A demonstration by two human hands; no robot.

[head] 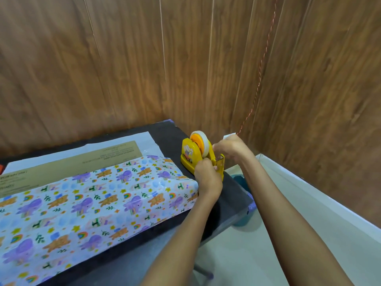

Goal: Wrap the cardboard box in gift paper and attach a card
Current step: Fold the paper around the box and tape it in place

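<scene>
The left hand pinches at the cutter of the tape dispenser, the right hand grips its far side; beside it, glossy gift paper likely slips, so hold folded edges.

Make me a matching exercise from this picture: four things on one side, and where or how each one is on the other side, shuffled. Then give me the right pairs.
Things
1. tape dispenser
2. gift paper
3. cardboard box
4. string

Descriptions
A. hangs down the wooden wall
B. brown, top partly uncovered
C. yellow, at the right end of the table
D. printed with bears and elephants, folded over the box

Pairs: 1-C, 2-D, 3-B, 4-A
</scene>
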